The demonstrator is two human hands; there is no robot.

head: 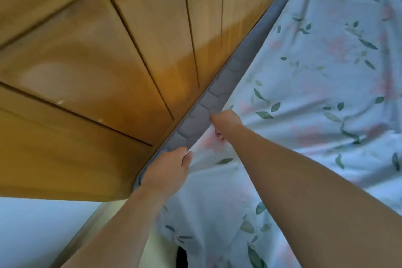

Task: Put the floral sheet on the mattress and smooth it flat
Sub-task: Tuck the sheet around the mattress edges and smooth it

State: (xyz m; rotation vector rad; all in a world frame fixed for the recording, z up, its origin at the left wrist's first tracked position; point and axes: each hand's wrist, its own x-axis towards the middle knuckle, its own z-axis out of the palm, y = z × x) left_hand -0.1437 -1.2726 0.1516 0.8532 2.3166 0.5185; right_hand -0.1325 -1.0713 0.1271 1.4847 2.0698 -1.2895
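No legible text or labels.

Left hand fingertips behind sheet

Pale blue floral sheet, grey mattress

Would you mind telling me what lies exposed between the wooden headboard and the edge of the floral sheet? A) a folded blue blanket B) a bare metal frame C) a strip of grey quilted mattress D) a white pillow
C: a strip of grey quilted mattress with a hexagon pattern shows between the wooden headboard and the pale floral sheet, whose edge both hands grip.
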